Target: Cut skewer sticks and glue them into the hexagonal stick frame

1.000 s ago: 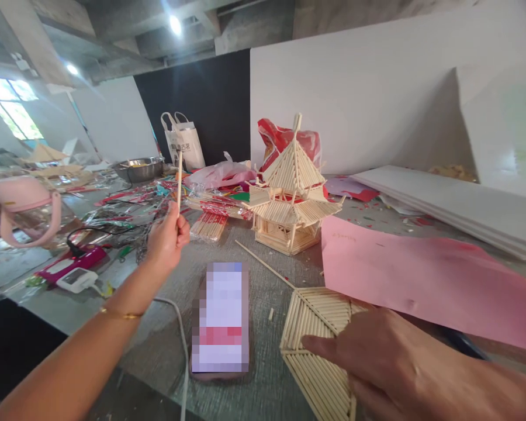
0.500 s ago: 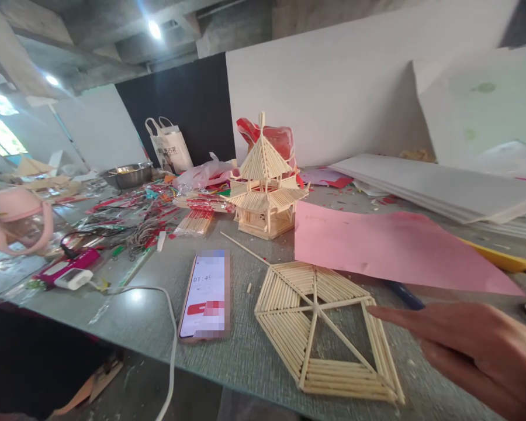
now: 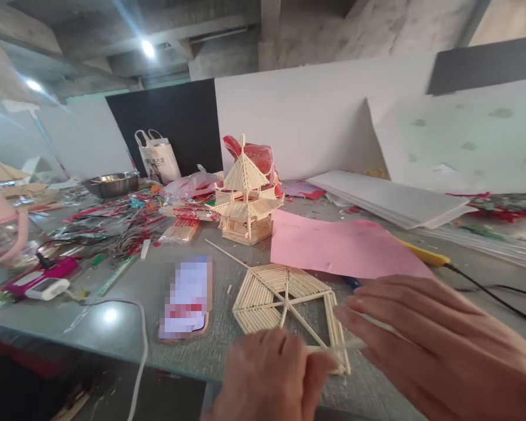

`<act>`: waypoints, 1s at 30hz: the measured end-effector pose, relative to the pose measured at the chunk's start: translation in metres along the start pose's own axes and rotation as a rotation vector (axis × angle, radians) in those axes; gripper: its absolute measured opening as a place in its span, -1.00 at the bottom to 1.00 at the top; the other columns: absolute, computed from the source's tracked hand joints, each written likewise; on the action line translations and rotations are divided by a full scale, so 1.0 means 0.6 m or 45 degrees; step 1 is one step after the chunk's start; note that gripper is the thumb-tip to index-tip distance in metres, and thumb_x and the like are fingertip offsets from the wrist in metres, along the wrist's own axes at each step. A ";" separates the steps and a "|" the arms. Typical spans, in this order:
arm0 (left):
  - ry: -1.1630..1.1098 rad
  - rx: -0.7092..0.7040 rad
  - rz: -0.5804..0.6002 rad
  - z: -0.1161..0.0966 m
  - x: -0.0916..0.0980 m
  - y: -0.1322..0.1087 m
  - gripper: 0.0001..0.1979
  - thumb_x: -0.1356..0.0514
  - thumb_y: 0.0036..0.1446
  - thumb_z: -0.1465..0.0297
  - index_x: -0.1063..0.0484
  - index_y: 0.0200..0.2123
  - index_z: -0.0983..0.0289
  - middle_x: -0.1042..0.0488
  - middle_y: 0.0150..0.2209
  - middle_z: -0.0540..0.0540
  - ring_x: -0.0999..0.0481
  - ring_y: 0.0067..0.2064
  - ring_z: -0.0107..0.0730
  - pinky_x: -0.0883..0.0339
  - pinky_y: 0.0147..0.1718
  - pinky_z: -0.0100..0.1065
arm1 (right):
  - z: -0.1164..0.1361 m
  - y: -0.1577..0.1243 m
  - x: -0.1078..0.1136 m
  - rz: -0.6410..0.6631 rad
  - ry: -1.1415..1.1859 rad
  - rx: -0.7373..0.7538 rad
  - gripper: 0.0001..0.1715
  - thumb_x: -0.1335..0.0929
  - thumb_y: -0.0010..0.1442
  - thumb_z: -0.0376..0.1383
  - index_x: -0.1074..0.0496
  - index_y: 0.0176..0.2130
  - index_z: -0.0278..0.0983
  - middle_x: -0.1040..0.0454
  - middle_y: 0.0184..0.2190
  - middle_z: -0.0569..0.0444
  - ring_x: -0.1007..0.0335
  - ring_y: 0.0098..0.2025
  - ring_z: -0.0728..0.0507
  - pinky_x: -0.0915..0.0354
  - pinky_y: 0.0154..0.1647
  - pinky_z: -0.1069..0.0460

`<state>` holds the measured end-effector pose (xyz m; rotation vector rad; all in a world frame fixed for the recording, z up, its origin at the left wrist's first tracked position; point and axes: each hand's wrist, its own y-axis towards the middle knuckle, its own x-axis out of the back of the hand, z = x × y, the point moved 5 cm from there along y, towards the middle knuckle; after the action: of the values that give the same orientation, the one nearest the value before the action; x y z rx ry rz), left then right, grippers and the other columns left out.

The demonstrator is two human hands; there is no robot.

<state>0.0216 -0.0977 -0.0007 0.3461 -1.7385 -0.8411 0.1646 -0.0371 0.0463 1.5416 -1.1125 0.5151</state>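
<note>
Since half a second ago, the left hand (image 3: 269, 377) is brought in, pinching a thin wooden stick (image 3: 333, 349) over the hexagonal stick panel (image 3: 284, 301) on the table (image 3: 114, 304); the right hand (image 3: 433, 345) is spread flat beside it.

Grey table (image 3: 114, 316) w/ stick hexagon panel (image 3: 284, 298) near front edge, phone (image 3: 187, 298) just left of it, pink paper (image 3: 342, 248) behind, stick pagoda (image 3: 244, 202) further back, white boards (image 3: 390, 202) at right, wire clutter (image 3: 114, 228) left.
</note>
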 end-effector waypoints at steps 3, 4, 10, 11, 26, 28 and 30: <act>-0.053 -0.012 -0.001 0.005 -0.014 0.096 -0.72 0.00 0.20 0.33 -0.34 -0.50 0.27 -0.35 -0.60 -0.01 -0.32 -0.58 -0.43 -0.07 -0.64 -0.37 | -0.042 0.000 -0.018 0.112 0.024 -0.127 -0.71 -0.16 0.21 -0.41 -0.34 -0.11 -0.30 -0.41 -0.40 0.04 -0.32 -0.37 -0.06 -0.24 -0.32 0.00; -0.106 -0.012 0.036 0.010 -0.018 0.120 -0.72 0.00 0.21 0.32 -0.34 -0.50 0.27 -0.36 -0.59 -0.01 -0.33 -0.56 -0.45 -0.08 -0.61 -0.38 | -0.060 -0.001 -0.022 0.126 0.030 -0.190 -0.71 -0.14 0.22 -0.43 -0.35 -0.13 -0.30 -0.39 -0.45 0.07 -0.30 -0.43 -0.04 -0.22 -0.39 0.03; -0.433 0.272 0.057 0.084 -0.028 0.167 -0.73 -0.03 0.19 0.31 -0.32 -0.52 0.26 -0.31 -0.63 -0.08 -0.27 -0.58 -0.57 -0.09 -0.56 -0.45 | -0.121 0.019 -0.049 0.145 0.275 -0.492 -0.75 -0.18 0.26 -0.27 -0.37 -0.16 -0.29 -0.46 -0.36 0.04 -0.34 -0.37 -0.02 -0.19 -0.38 0.08; -0.449 0.324 0.081 0.094 -0.031 0.166 -0.72 -0.04 0.18 0.29 -0.31 -0.53 0.26 -0.29 -0.65 -0.09 -0.25 -0.59 -0.57 -0.08 -0.57 -0.45 | -0.122 0.024 -0.056 0.132 0.343 -0.534 -0.75 -0.18 0.26 -0.25 -0.37 -0.19 -0.30 -0.46 -0.39 0.06 -0.33 -0.40 0.00 -0.18 -0.40 0.09; -0.179 0.460 -0.059 0.111 -0.016 -0.029 -0.85 -0.05 0.17 0.30 -0.38 -0.25 0.17 -0.51 -0.36 -0.01 -0.49 -0.38 -0.44 -0.37 -0.37 -0.47 | -0.078 -0.010 -0.105 0.363 0.750 -0.411 -0.81 -0.22 0.21 -0.38 -0.41 -0.32 -0.34 -0.39 -0.45 0.07 -0.25 -0.42 0.03 -0.15 -0.38 0.11; -0.145 0.458 -0.054 0.112 -0.014 -0.042 -0.85 -0.05 0.18 0.32 -0.38 -0.25 0.17 -0.52 -0.34 -0.01 -0.51 -0.36 -0.44 -0.38 -0.32 -0.46 | -0.074 -0.010 -0.105 0.436 0.750 -0.405 -0.82 -0.23 0.19 -0.41 -0.41 -0.34 -0.34 -0.38 -0.45 0.07 -0.24 -0.41 0.02 -0.15 -0.37 0.11; -0.110 0.427 -0.056 0.109 -0.014 -0.050 -0.86 -0.04 0.18 0.34 -0.37 -0.24 0.17 -0.53 -0.32 0.00 -0.51 -0.33 -0.42 -0.39 -0.29 -0.45 | -0.073 -0.012 -0.106 0.476 0.747 -0.406 -0.83 -0.24 0.18 -0.41 -0.41 -0.36 -0.34 -0.38 -0.45 0.08 -0.25 -0.38 0.02 -0.15 -0.35 0.11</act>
<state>-0.0414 -0.0903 -0.0358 0.5795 -1.9612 -0.6000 0.1517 0.0269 0.0046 0.8228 -0.9568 0.9244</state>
